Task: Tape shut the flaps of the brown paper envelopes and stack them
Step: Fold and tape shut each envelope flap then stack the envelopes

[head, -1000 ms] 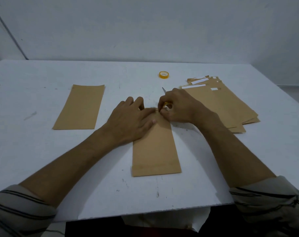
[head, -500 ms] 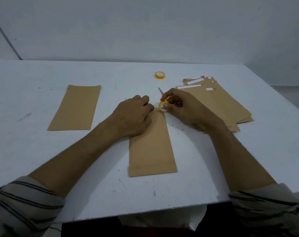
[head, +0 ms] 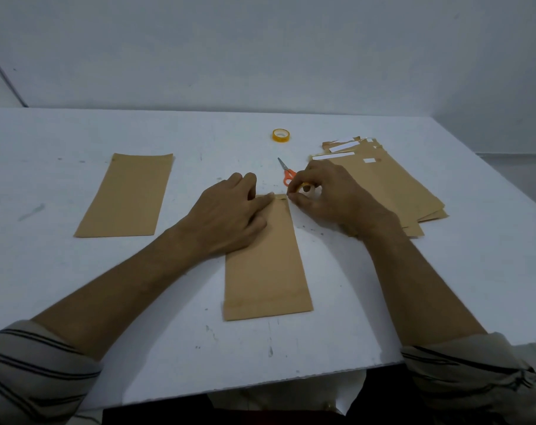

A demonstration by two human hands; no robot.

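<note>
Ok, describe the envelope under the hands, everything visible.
The envelope is plain brown paper, long and narrow, flat on the white table. A fold line crosses near its bottom edge; the top flap is folded down. The left hand rests on its upper left; the right hand's fingers meet its top right corner.

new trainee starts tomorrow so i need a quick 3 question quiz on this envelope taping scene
1. Pick one. The left hand is: A) pressing on the middle envelope, B) lifted in the air, C) gripping a pen.
2. True or false: a spare tape roll lies on the table beyond the scissors.
3. Which hand holds a tape roll at that envelope's top corner?

Key: 1 A. 2 true. 3 the right hand.
</note>
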